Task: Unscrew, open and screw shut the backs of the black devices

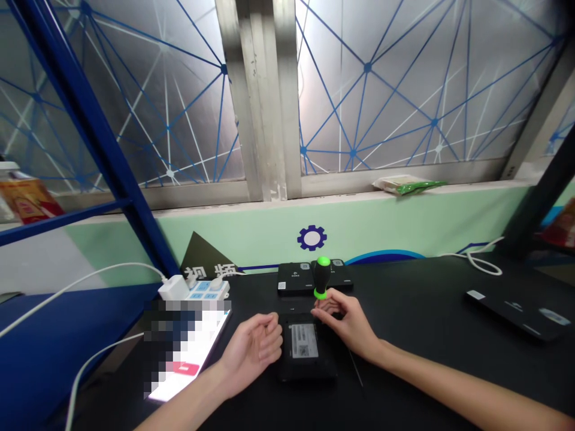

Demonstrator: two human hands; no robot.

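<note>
The right hand (348,320) was near the middle of the dark surface (417,311). Its fingers (327,306) were grasping a screwdriver (321,275) just below the green ring of its handle. The screwdriver stood upright, with its black handle and green cap on top. Its tip was hidden behind the fingers, over the far edge of a black box (305,359).

This black box lay flat on the surface between the two hands, and a grey label (304,340) on its top side faced up. The left hand (256,350) rested against the left edge of the box. Its fingers were curled into a loose fist, and I could not tell if anything was inside it.

A thin dark rod (357,370) lay on the surface just to the right of the box, near the right wrist. Farther away, behind the screwdriver, two more black boxes (294,278) lay side by side.

To the left of the left hand lay a phone (188,353) with a lit screen. Beyond it was a power strip (206,291) with a white charger (173,288) plugged in. At the right, well apart from the hands, lay a flat black device (516,311), and a white cable (483,261) was at the far edge. A green packet (406,185) lay on the window sill (471,187).
</note>
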